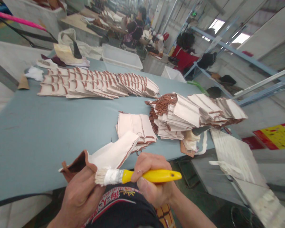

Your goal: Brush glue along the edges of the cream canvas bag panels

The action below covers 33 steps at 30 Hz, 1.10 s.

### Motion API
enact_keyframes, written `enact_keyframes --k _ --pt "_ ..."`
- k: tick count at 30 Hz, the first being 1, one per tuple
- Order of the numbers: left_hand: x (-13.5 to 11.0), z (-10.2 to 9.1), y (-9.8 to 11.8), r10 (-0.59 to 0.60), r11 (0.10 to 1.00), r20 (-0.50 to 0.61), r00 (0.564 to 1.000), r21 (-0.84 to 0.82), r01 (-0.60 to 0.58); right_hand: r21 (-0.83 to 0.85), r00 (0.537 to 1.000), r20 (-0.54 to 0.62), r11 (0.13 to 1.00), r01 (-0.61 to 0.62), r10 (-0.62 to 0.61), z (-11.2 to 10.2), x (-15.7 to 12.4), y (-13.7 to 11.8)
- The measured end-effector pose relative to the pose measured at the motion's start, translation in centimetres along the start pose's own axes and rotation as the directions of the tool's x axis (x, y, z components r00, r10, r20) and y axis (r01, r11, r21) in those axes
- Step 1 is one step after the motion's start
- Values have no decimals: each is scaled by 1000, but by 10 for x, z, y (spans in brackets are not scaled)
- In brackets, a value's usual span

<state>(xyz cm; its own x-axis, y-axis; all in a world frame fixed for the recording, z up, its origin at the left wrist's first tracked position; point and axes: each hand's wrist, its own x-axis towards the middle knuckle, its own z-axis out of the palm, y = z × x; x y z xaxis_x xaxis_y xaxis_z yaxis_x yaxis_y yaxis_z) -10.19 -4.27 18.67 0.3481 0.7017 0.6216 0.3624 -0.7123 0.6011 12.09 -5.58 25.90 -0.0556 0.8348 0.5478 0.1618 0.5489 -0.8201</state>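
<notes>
My right hand point(154, 180) grips a paintbrush point(154, 176) with a yellow handle and pale bristles, its ferrule coated in white. The bristles point left, close by my left hand point(82, 193). Closed around the edge of a cream and brown fabric-or-leather piece point(116, 150), my left hand holds it at the table's near edge. The piece's brown inside shows at its open left end. Just beyond it lies a small stack of similar cream pieces point(136, 128) with brown edges. Part of the left fingers is hidden behind the piece and the bristles.
A long overlapping row of cream pieces point(95, 84) lies along the far side of the blue-grey table point(38, 136). Taller stacks point(180, 114) stand at the right. White bins point(121, 57) and a seated person point(134, 31) are farther back. A pale strip-covered board point(247, 164) is at right.
</notes>
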Motion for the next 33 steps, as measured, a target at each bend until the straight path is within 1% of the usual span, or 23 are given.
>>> enact_keyframes --k 3,6,11,14,17,21,24,26,28,29,31,33 --pt "3 1 2 16 999 -13 1000 39 -15 -43 1000 9 999 6 -5 -6 -5 -2" --pt "4 3 2 22 995 2 1000 93 -22 -127 1000 2 992 -8 8 -7 -11 -5" --pt "0 4 -4 26 993 3 1000 112 -26 -121 999 -29 992 27 -31 0 -15 -8" --pt "-4 4 -7 25 990 27 999 138 -29 -169 998 -51 985 21 -30 -8 -9 -6" --pt "-5 4 -8 26 990 28 999 140 -29 -210 997 -77 978 5 -22 -17 -3 -6" --pt "-6 4 -8 1 995 19 1000 104 -3 -150 1000 -26 989 -13 9 -13 -4 -13" --pt "-7 4 -5 -34 998 48 998 60 31 -69 998 -11 995 -70 70 -11 -5 -17" --pt "-7 4 -3 -34 998 65 997 58 30 -10 988 -64 990 -143 142 -14 -4 -15" --pt "-6 4 -1 -19 997 62 998 75 14 60 960 -172 975 -212 219 -16 -4 -10" --pt "-5 4 -1 -13 996 62 998 84 8 90 944 -224 970 -227 242 -15 -6 -8" --pt "-5 3 -3 -17 996 62 998 83 12 91 929 -282 971 -222 239 -8 -11 -6" --pt "-7 3 -7 -25 999 64 998 46 22 -19 955 -258 987 -158 148 3 -20 -7"
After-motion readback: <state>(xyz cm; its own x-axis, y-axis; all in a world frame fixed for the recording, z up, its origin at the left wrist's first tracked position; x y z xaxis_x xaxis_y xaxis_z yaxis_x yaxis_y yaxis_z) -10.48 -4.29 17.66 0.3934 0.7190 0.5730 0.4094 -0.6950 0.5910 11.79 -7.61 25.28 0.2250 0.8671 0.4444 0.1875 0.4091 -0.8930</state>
